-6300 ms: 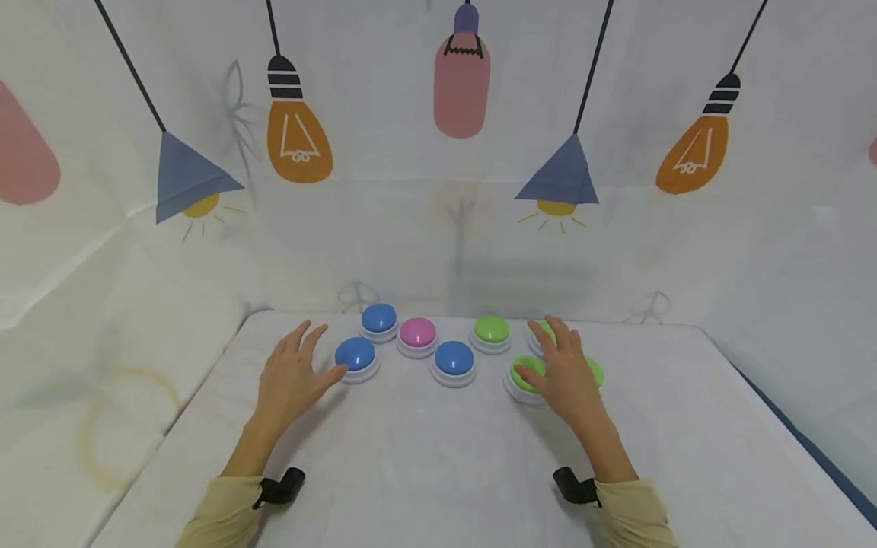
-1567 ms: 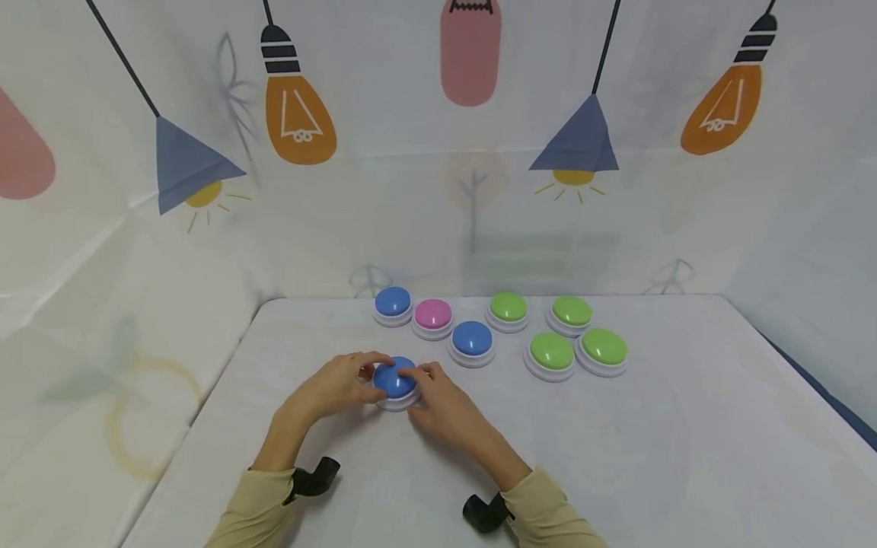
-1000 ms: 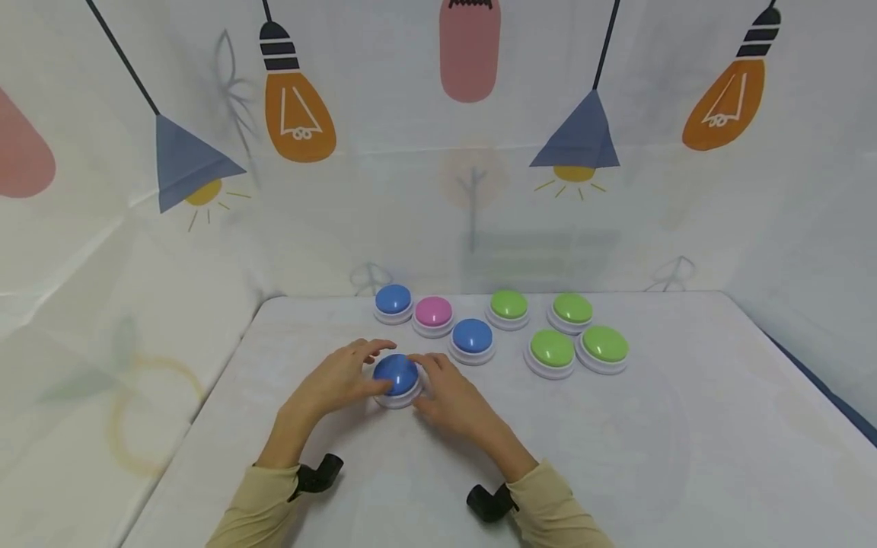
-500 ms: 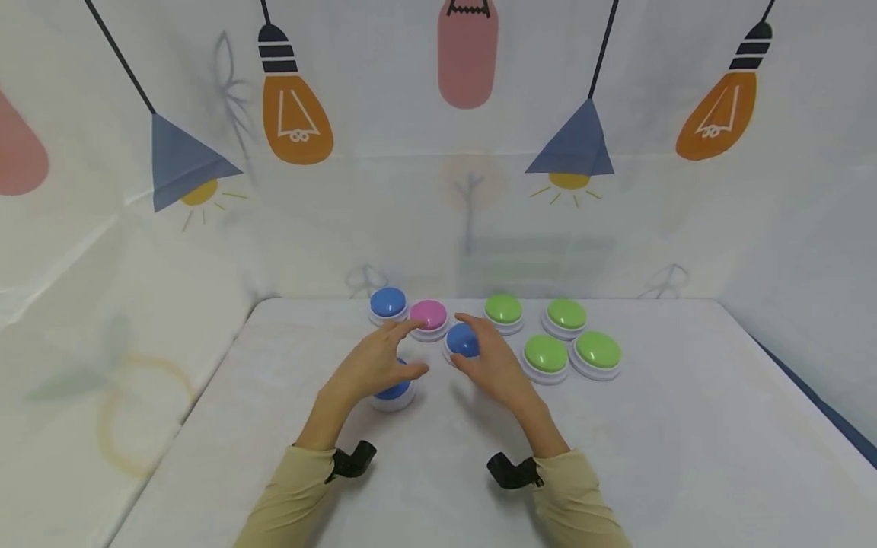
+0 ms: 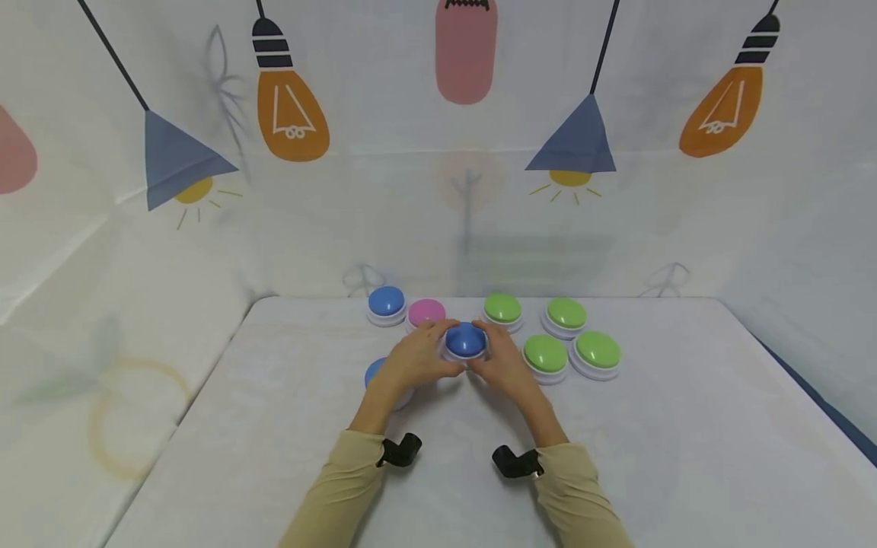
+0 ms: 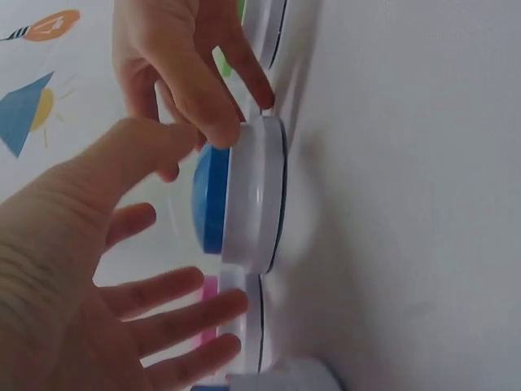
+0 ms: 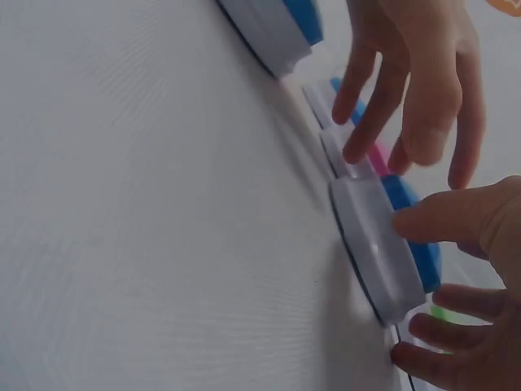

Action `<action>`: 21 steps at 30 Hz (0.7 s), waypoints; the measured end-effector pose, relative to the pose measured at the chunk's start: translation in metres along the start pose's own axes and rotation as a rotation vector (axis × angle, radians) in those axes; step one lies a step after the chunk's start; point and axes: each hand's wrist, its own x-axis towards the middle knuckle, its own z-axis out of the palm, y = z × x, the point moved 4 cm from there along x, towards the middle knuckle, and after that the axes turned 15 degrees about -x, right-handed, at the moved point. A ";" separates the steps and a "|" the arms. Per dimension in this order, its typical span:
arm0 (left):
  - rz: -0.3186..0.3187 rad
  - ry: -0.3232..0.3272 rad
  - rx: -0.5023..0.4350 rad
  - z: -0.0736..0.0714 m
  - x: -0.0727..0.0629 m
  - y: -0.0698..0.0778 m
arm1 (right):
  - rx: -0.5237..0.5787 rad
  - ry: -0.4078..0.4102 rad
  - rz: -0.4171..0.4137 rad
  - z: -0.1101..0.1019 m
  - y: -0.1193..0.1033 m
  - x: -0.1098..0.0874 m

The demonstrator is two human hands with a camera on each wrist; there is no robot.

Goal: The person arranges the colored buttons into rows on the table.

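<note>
A blue push button with a domed top and white round base sits on the white table between my two hands. My left hand is at its left side, fingers spread and fairly straight; in the right wrist view they look apart from the button. On the right, my right hand has its thumb at the edge of the blue dome, with the other fingers loosely bent beyond it. Whether that thumb touches is unclear. Behind my left hand, a pink button is partly hidden.
Another blue button is mostly covered by my left hand and wrist. A third blue button stands at the back left. Several green buttons, such as the front one, stand to the right. A printed cloth hangs behind the table.
Both hands have left the nearer blue button, which earlier moved from the left group toward me. They have gone right and now surround the middle blue button, coming closer together.
</note>
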 end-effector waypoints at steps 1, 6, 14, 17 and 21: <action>-0.007 -0.001 0.014 0.003 0.002 0.000 | -0.003 -0.004 -0.003 0.002 0.001 0.001; -0.016 -0.010 0.047 0.010 0.009 0.000 | -0.013 -0.022 -0.019 0.008 0.006 0.006; 0.029 0.023 0.066 0.014 0.012 -0.001 | -0.015 -0.050 -0.040 0.010 0.007 0.008; 0.030 0.026 0.071 0.015 0.013 -0.002 | -0.010 -0.055 -0.032 0.011 0.007 0.008; 0.041 0.043 0.080 0.016 0.013 -0.003 | -0.008 -0.039 -0.038 0.012 0.009 0.007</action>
